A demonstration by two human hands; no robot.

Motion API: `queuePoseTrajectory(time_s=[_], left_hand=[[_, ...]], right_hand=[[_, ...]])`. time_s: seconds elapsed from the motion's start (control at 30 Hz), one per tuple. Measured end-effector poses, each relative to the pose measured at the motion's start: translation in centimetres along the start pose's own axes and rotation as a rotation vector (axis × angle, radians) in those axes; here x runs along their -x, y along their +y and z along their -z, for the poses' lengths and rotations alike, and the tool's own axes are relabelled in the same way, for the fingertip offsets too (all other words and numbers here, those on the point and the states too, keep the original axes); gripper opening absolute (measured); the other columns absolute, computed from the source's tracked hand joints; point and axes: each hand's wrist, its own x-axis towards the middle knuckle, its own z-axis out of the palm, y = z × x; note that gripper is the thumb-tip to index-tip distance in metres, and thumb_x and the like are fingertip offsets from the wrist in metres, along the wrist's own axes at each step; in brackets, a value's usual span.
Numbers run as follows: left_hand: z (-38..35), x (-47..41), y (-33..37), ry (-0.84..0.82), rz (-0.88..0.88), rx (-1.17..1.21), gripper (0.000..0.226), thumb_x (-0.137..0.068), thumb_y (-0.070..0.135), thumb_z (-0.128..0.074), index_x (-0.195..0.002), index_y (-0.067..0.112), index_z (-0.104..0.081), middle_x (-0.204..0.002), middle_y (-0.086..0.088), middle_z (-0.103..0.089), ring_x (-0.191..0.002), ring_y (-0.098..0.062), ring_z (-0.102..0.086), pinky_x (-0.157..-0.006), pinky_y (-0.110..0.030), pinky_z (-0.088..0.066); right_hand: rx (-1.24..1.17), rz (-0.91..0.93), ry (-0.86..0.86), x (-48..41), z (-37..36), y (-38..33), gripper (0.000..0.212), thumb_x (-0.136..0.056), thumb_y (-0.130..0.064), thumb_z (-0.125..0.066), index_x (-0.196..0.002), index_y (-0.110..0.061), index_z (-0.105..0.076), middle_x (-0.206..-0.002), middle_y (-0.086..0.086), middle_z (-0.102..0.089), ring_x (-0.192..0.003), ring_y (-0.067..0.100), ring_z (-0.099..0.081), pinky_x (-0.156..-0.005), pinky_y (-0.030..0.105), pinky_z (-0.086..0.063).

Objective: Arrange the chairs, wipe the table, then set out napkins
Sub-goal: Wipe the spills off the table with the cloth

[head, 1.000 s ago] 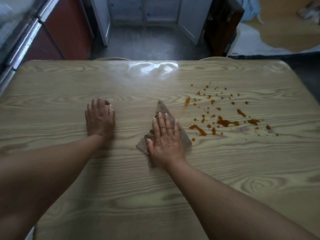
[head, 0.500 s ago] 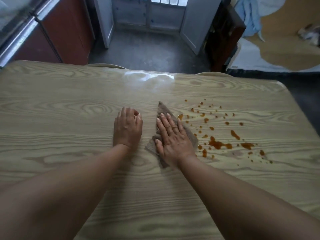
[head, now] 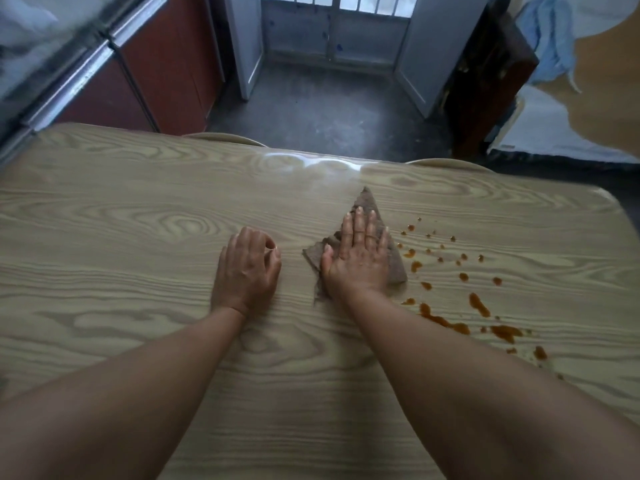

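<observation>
The cloth is pinned flat under the right hand, fingers spread; the left hand, loosely curled and empty, braces on the table. The spill is best swept with overlapping, firmly pressed strokes toward one side.

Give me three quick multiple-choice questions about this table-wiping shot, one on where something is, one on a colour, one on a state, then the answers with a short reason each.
1. Where do the spilled drops lie relative to the cloth?
A. To its right
B. To its left
C. Under the left hand

2. What colour are the spilled drops?
A. Blue
B. Orange-brown
C. White

3. How is the right hand placed?
A. Raised above the table
B. Clenched around a bottle
C. Pressed flat on the cloth, fingers spread

Answers:
1. A, the splatter spreads over the table on the cloth's right side.
2. B, every drop and smear looks orange-brown against the pale wood grain.
3. C, the palm lies on the brown cloth, while the left hand rests on bare wood beside it.
</observation>
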Motion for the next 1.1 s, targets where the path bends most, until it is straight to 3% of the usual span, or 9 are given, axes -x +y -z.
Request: queuePoseTrajectory(time_s=[0.37,0.57,0.7,0.83,1.1], left_hand=[[0.3,0.0,0.7,-0.016,-0.008,0.003,0.03,-0.085,0.035,-0.039,-0.09,0.011,-0.056,-0.091,-0.014,-0.054,-0.086,-0.035,-0.053,-0.075,-0.043,-0.041],[0.6,0.1,0.9,-0.021,-0.021,-0.001,0.029,-0.084,0.035,-0.038,-0.09,0.012,-0.055,-0.092,-0.014,-0.055,-0.089,-0.036,-0.054,-0.077,-0.044,-0.041],[0.7,0.1,0.9,-0.032,-0.039,0.004,0.032,-0.082,0.036,-0.037,-0.09,0.012,-0.056,-0.094,-0.016,-0.056,-0.092,-0.036,-0.054,-0.079,-0.044,-0.041],[0.8,0.4,1.0,-0.043,-0.041,-0.006,0.034,-0.083,0.037,-0.036,-0.093,0.012,-0.056,-0.096,-0.017,-0.055,-0.095,-0.036,-0.053,-0.081,-0.045,-0.039],[0.8,0.7,1.0,-0.041,-0.063,-0.013,0.034,-0.084,0.037,-0.035,-0.094,0.012,-0.055,-0.097,-0.017,-0.054,-0.096,-0.037,-0.051,-0.084,-0.046,-0.039]], right_hand=[[-0.127,-0.315,0.032,0.8,0.0,1.0,0.078,-0.096,-0.046,-0.025,-0.153,-0.003,0.004,-0.16,0.018,0.014,-0.147,0.036,0.016,-0.117,0.056,0.006],[-0.146,-0.367,0.037,4.7,-0.4,0.6,0.077,-0.097,-0.045,-0.023,-0.152,-0.001,0.007,-0.159,0.02,0.015,-0.146,0.037,0.017,-0.117,0.057,0.007],[-0.098,-0.223,0.023,6.9,-0.7,0.8,0.076,-0.097,-0.045,-0.021,-0.152,-0.003,0.009,-0.159,0.018,0.018,-0.146,0.035,0.019,-0.116,0.056,0.011],[-0.054,-0.006,0.042,9.9,-1.2,2.2,0.08,-0.084,-0.047,0.003,-0.153,-0.005,0.006,-0.16,0.016,0.016,-0.147,0.031,0.018,-0.117,0.053,0.011],[0.016,0.417,0.116,12.4,-1.9,8.2,0.071,-0.093,-0.046,-0.027,-0.152,-0.008,-0.025,-0.161,0.009,-0.016,-0.149,0.026,-0.011,-0.116,0.049,-0.016]])
